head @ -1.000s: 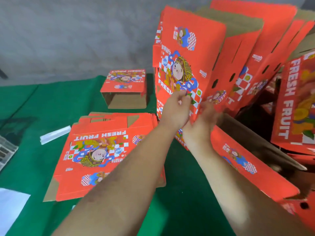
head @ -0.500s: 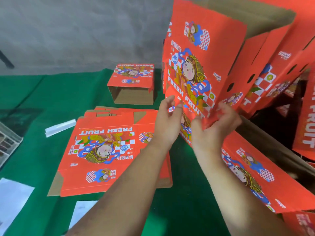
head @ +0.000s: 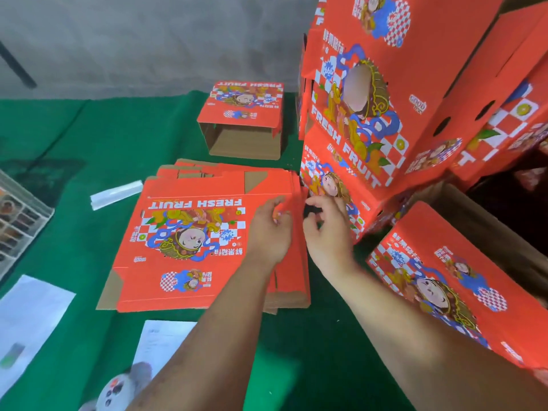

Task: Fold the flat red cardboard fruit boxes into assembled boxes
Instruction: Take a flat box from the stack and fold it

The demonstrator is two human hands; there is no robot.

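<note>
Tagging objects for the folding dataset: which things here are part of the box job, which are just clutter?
Job:
- stack of flat boxes, left hand on its right edge
- right hand beside that edge
- half-folded box behind
- assembled boxes stacked at right

Clutter:
- white strip
- paper sheets
- tray at far left
- green cloth

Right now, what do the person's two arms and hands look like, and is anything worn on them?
Both forearms are bare: no sleeves reach into view. The left hand and the right hand wear no gloves, and no watch, bracelet or ring shows. The fingers are slightly blurred, so small details cannot be told.
</note>
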